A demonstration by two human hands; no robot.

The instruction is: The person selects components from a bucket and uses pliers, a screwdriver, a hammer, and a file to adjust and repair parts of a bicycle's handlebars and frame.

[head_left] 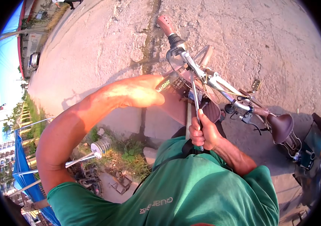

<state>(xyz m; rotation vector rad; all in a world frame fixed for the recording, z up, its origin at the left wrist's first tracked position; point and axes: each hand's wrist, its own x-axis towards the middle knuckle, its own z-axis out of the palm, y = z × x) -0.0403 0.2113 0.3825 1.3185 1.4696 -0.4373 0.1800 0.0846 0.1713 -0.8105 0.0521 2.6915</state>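
My left hand (145, 91) reaches across from the left and is closed around a dark tool end (165, 83) with light lettering; its exact kind I cannot make out. My right hand (205, 132) is wrapped round a slim silver metal rod (195, 92), its thumb lying along the shaft. The rod's far end meets the silver handlebar (190, 62) of a bicycle, beside the stem. A brown grip (165, 25) caps the handlebar's far end. Close to my left fist sits a black grid-like part (180, 85), partly hidden by the tool.
The bicycle's brown saddle (280, 127) lies to the right, with a pedal (256, 83) farther off. Rough concrete ground (104, 41) spreads around. To the left are a white bucket (101, 148), weeds (131, 150) and a blue canopy (19, 154). A parked car (34, 61) stands far left.
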